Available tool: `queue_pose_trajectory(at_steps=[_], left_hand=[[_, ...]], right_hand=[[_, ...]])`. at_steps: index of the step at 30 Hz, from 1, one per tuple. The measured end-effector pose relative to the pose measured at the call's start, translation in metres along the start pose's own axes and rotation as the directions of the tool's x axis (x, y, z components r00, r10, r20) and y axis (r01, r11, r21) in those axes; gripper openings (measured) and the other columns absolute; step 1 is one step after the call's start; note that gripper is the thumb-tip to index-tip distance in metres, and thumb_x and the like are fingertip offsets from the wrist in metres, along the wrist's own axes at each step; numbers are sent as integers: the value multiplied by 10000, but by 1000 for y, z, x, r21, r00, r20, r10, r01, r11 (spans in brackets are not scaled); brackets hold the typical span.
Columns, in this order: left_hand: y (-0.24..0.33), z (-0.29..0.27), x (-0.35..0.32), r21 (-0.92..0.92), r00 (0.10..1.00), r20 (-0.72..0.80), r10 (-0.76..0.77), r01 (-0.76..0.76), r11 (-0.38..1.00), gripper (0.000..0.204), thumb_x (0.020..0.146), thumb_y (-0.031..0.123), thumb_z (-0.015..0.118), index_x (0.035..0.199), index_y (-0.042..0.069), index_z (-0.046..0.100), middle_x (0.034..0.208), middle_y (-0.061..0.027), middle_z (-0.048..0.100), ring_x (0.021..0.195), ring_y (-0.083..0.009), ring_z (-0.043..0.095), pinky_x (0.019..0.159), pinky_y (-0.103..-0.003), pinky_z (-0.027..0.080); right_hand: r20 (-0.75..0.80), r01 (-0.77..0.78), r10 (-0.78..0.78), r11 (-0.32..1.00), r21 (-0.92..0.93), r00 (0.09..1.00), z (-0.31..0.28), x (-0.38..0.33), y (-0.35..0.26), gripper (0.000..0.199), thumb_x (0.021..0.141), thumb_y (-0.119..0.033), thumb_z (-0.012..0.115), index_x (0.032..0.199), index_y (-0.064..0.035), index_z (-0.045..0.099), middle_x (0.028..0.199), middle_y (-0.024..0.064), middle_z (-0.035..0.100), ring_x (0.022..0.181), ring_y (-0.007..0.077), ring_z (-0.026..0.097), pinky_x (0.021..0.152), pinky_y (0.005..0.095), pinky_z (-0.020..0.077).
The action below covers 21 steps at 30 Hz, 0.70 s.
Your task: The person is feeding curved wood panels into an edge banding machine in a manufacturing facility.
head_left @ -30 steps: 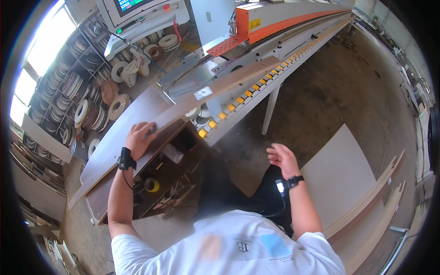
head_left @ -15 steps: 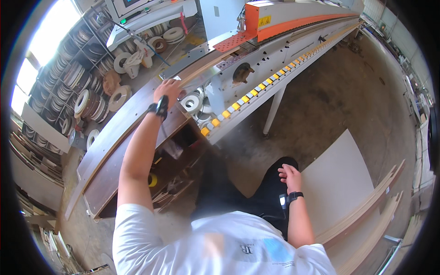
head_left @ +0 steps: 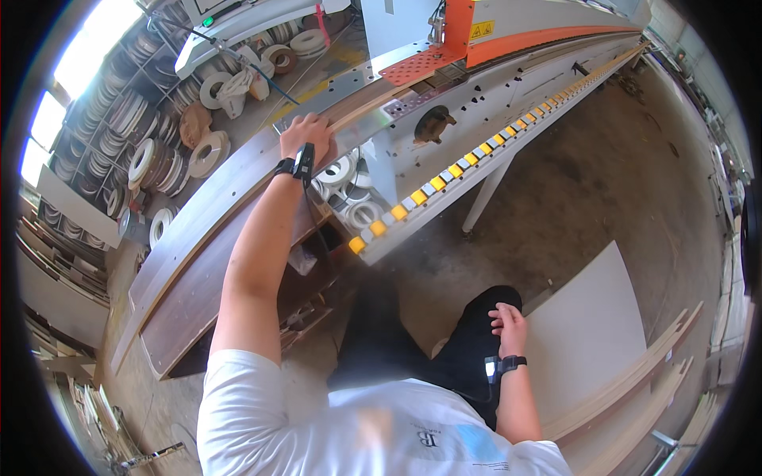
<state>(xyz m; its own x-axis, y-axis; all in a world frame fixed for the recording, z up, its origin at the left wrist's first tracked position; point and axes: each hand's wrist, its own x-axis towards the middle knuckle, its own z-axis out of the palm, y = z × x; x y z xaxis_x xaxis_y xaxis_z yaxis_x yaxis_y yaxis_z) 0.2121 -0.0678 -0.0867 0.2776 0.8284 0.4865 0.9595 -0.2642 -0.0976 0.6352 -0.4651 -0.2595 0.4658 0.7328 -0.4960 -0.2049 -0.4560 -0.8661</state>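
My left hand [head_left: 308, 136] reaches forward with its fingers curled over the top of a long wooden strip [head_left: 208, 238]. This strip lies along the side table and runs toward the perforated orange plate [head_left: 422, 67] of a long machine with an orange-edged cover [head_left: 548, 41]. My palm and wrist hide part of the strip. Low on the right, beside my thigh, my right hand [head_left: 509, 324] hangs with loosely bent fingers and holds nothing. Both wrists carry black straps with small devices.
Yellow and grey rollers [head_left: 438, 183] line the machine's near rail. Rolls of edging [head_left: 340, 170] sit beside my left hand, and several more fill a rack [head_left: 119, 119] at left. A brown table [head_left: 186, 305] stands at left. A pale panel [head_left: 591, 317] and wooden strips [head_left: 635, 377] lie at right.
My left hand has shifted slightly forward and to the right along the strip's line, still over the strip. The view has moved a little. My right hand stays beside my thigh.
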Motion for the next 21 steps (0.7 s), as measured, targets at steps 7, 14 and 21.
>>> queue_pose_trajectory(at_steps=[7, 14, 21], left_hand=[[32, 33, 45, 3, 1000, 8, -5, 5, 1000, 145, 928, 276, 648, 996, 181, 735, 1081, -12, 710, 1037, -290, 676, 813, -427, 612], [63, 72, 90, 23, 999, 36, 11, -12, 1000, 194, 963, 295, 627, 1080, 166, 711, 1139, -27, 719, 1096, -290, 661, 867, -442, 583], [23, 54, 45, -7, 996, -72, 49, -50, 999, 367, 934, 327, 668, 1251, 143, 685, 1274, -28, 694, 1198, -272, 627, 969, -439, 506]], right_hand=[[-11, -16, 16, 1000, -22, 1000, 4, 3, -4, 205, 1023, -263, 667, 1100, -94, 752, 937, 46, 776, 724, 79, 627, 594, 239, 480], [-5, -9, 9, 1000, 19, 1000, -4, 2, -3, 213, 1029, -277, 664, 1112, -97, 743, 941, 48, 777, 713, 90, 637, 606, 244, 498], [-1, -15, 15, 987, 161, 1000, -18, 4, 7, 224, 1040, -285, 661, 1139, -94, 726, 979, 62, 768, 735, 97, 657, 606, 257, 540]])
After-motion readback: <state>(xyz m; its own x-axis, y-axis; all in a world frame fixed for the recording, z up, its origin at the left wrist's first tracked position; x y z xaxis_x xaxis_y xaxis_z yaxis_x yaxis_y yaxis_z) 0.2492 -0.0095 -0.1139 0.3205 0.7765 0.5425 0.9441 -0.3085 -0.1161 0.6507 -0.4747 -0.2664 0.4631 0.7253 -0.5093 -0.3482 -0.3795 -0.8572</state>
